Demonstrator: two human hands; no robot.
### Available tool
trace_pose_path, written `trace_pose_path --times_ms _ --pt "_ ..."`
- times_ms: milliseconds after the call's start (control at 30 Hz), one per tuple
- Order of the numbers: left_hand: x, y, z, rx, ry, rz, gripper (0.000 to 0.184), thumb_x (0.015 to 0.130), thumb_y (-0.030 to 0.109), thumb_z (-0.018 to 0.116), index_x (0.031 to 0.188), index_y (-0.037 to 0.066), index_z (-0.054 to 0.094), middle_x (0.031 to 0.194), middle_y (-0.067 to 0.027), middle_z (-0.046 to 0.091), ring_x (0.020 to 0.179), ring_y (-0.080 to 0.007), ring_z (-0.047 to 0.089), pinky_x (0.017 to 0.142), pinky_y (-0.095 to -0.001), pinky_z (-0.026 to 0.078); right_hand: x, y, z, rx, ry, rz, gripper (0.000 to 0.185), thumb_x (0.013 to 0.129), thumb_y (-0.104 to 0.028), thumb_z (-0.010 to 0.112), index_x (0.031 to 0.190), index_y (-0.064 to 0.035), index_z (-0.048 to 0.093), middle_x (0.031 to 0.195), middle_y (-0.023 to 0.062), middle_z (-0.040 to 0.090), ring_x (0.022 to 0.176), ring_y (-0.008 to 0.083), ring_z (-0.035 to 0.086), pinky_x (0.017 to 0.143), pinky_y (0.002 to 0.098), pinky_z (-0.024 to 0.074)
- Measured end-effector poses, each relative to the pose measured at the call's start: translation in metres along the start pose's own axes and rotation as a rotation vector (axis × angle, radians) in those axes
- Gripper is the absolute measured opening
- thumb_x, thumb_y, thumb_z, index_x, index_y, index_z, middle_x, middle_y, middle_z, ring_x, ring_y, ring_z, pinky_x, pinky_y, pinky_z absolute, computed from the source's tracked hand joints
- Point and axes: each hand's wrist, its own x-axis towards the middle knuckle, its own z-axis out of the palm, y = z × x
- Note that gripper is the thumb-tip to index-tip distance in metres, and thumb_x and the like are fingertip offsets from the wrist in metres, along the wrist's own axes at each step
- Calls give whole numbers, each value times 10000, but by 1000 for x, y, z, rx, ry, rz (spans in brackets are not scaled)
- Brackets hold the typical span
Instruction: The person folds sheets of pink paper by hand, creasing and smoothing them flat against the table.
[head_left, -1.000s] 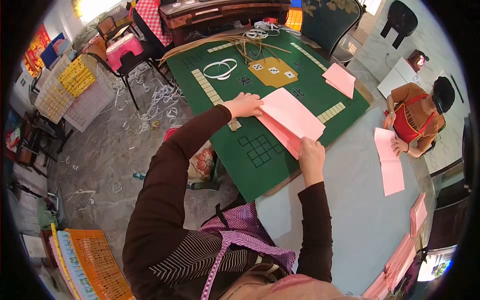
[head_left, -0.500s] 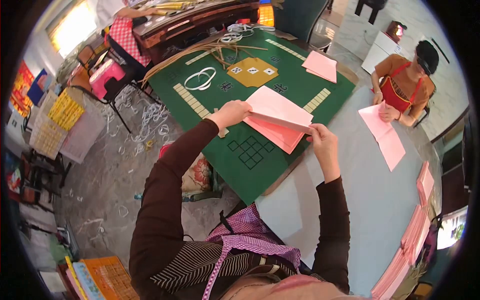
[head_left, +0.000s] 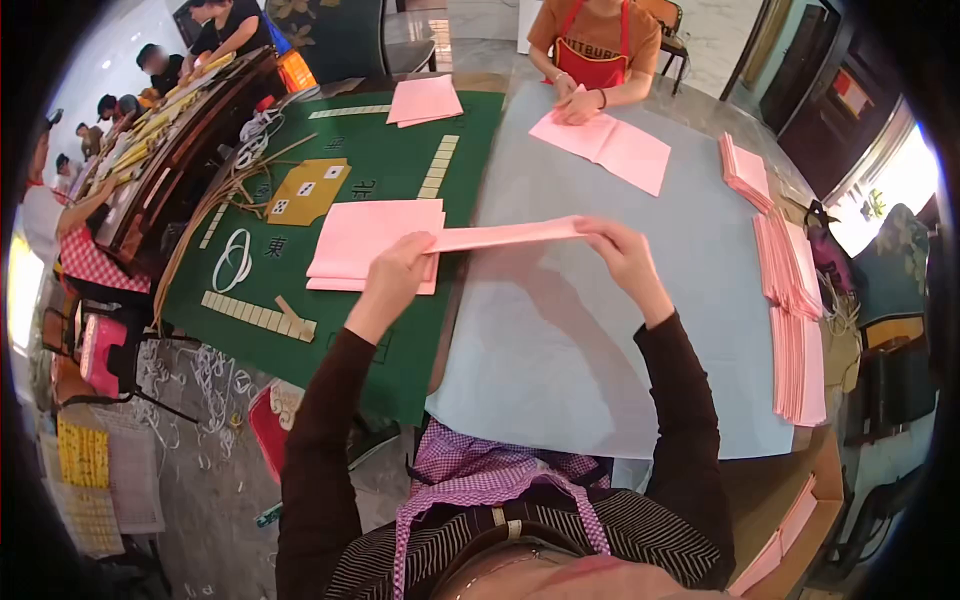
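Between my two hands a pink paper sheet [head_left: 505,236] is stretched taut, seen almost edge-on as a narrow band. My left hand [head_left: 400,268] pinches its left end, beside a pile of pink sheets [head_left: 370,235] on the green mat [head_left: 390,350]. At the other end, my right hand [head_left: 625,262] grips it above the pale blue tabletop [head_left: 570,370]. Whether the held sheet is folded, I cannot tell.
Across the table, a person in a red apron [head_left: 600,68] has hands on an open pink sheet [head_left: 625,155]. Stacks of folded pink sheets [head_left: 797,370] line the right edge. White bands [head_left: 232,260] and smaller pink sheets [head_left: 425,100] lie on the mat.
My view has turned to the right. The held sheet has moved rightward off the pile, from over the green mat to partly over the pale blue tabletop. Both hands still grip it.
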Motion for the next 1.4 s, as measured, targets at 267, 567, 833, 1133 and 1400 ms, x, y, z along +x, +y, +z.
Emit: trace_pose_path --times_ms 267,567,833,1133,1400 --pt "-59 72 81 57 -71 230 302 806 -21 547 1100 3 616 1185 -193 617 943 -356 635 810 -416 521 -146 31 -46 15 148 355 192 912 -45 560 1050 27 672 1122 97 689 1007 140 630 883 289 497" --pt "-83 90 100 128 -179 256 326 794 -33 564 1117 -8 601 1285 -198 540 1029 -340 572 873 -407 459 -199 56 -31 234 399 530 219 880 -28 572 1076 12 664 1170 98 655 960 142 622 865 278 483" --pt "-88 91 98 10 -226 191 368 819 -8 572 1187 -20 565 1290 -217 530 1147 -372 535 934 -436 425 -185 57 -37 -60 214 614 327 866 -74 597 1176 26 608 859 41 658 779 85 593 717 260 501" --pt "-102 83 92 75 -303 189 419 894 242 640 1233 7 562 1398 -171 477 1254 -371 462 1002 -456 377 -157 47 -53 -174 46 671 360 859 -164 611 1144 55 624 807 60 650 727 114 585 693 269 477" --pt "-105 85 94 141 -313 167 403 916 264 609 1223 6 574 1396 -158 485 1268 -369 449 1018 -451 370 -115 92 -53 -304 245 639 339 861 -215 606 1080 40 649 861 136 687 791 200 627 739 326 492"
